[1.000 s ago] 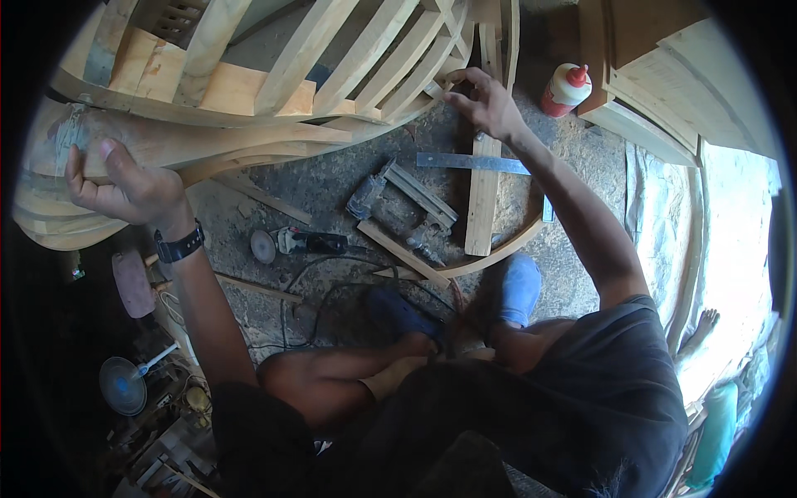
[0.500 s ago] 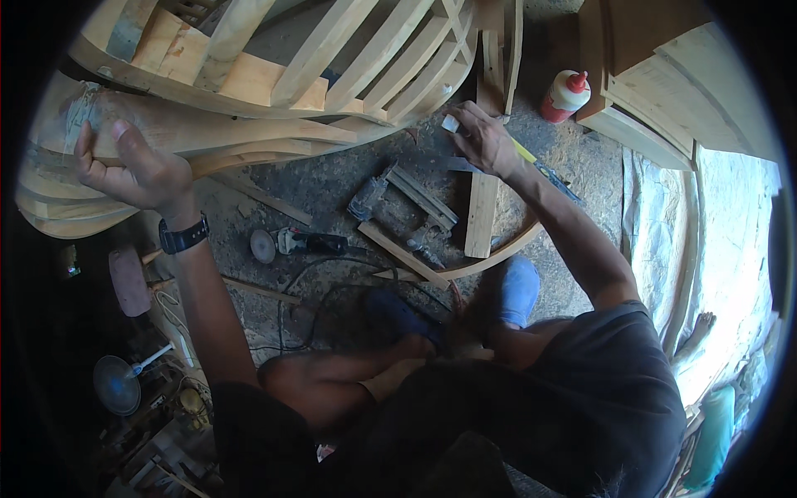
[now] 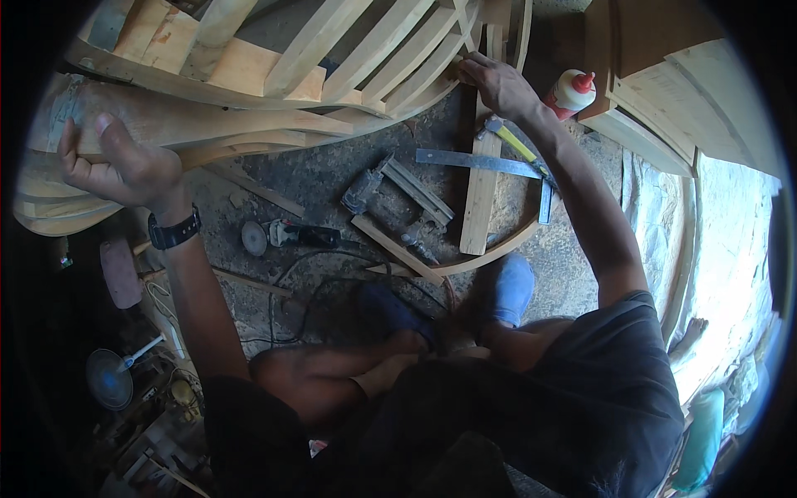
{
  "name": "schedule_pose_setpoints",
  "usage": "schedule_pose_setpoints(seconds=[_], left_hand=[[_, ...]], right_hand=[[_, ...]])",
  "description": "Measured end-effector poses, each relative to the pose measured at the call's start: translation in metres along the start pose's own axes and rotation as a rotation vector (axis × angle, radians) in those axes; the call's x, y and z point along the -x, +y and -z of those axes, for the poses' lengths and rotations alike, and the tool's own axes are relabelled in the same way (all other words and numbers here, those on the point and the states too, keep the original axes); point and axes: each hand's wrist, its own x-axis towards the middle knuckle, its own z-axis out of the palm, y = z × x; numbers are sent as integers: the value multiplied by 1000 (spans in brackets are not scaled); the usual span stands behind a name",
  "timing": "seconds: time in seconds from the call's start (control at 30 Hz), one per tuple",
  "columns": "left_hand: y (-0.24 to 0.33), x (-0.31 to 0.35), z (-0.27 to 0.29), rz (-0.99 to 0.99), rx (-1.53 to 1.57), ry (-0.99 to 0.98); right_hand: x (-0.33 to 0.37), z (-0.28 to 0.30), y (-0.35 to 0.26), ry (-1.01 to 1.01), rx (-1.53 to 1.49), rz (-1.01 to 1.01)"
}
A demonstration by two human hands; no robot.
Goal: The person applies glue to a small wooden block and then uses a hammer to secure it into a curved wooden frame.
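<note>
A slatted, curved wooden frame (image 3: 290,62) fills the upper left, with a smooth curved wooden panel (image 3: 207,120) along its lower side. Over the panel's left part is my left hand (image 3: 124,170), palm up, thumb and loosely curled fingers apart, with nothing visible in it. My right hand (image 3: 502,87) reaches to the frame's right end, fingertips pinched together against the slat edge. Whatever is between those fingertips is hidden. Below my right hand, a yellow-handled hammer (image 3: 516,141) and a metal square (image 3: 477,162) lie across a wooden board (image 3: 481,199).
On the floor lie an angle grinder (image 3: 290,236) with its cord, a grey nail gun (image 3: 398,191) and a curved wooden strip (image 3: 494,259). A glue bottle (image 3: 571,93) with a red cap stands beside wooden furniture (image 3: 656,83) at right. A mallet (image 3: 122,274) is at left.
My right hand has moved up and away to the frame's end; the small white piece seen in its fingers no longer shows. The hammer and square are now uncovered. My left hand has barely shifted.
</note>
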Motion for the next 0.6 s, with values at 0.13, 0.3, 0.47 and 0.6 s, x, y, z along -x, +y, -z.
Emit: schedule_pose_setpoints(seconds=[0.13, 0.3, 0.47, 0.6], left_hand=[[3, 2, -4, 19, 67, 34], [-15, 3, 4, 24, 121, 6], [-21, -3, 9, -118, -48, -15], [-19, -2, 4, -105, 130, -9]], right_hand=[[-11, 3, 0, -77, 8, -12], [-11, 5, 0, -141, -34, -40], [-17, -1, -6, -188, 14, -147], [-10, -4, -10, -4, -100, -89]])
